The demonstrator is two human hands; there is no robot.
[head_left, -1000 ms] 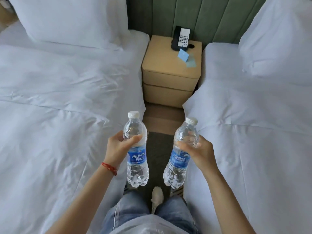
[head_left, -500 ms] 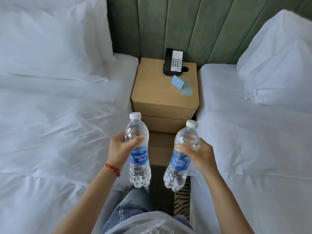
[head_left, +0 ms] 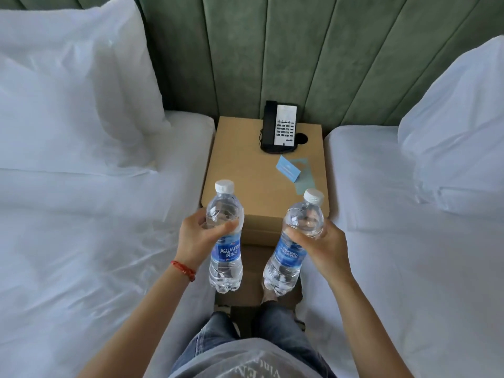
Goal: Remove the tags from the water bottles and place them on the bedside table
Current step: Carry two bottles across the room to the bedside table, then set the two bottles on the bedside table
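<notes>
I hold two clear water bottles with white caps and blue labels, both upright, in front of the bedside table. My left hand (head_left: 197,236) grips the left bottle (head_left: 225,264) around its upper body, just above the AQUAFINA label. My right hand (head_left: 324,246) wraps the right bottle (head_left: 286,261), which leans slightly to the right. The tan bedside table (head_left: 245,173) stands between two beds, its front edge just behind the bottle caps. No hanging tag shows on either bottle.
A black and white phone (head_left: 279,128) sits at the back of the table, with a blue folded card (head_left: 288,169) and a flat teal card (head_left: 305,177) in front of it. White beds flank the narrow aisle. Pillows lie left (head_left: 73,85) and right (head_left: 458,132).
The view has closed in on the bedside table and tilted up. Both bottles now sit higher, their caps overlapping the table's front edge. My grips are unchanged.
</notes>
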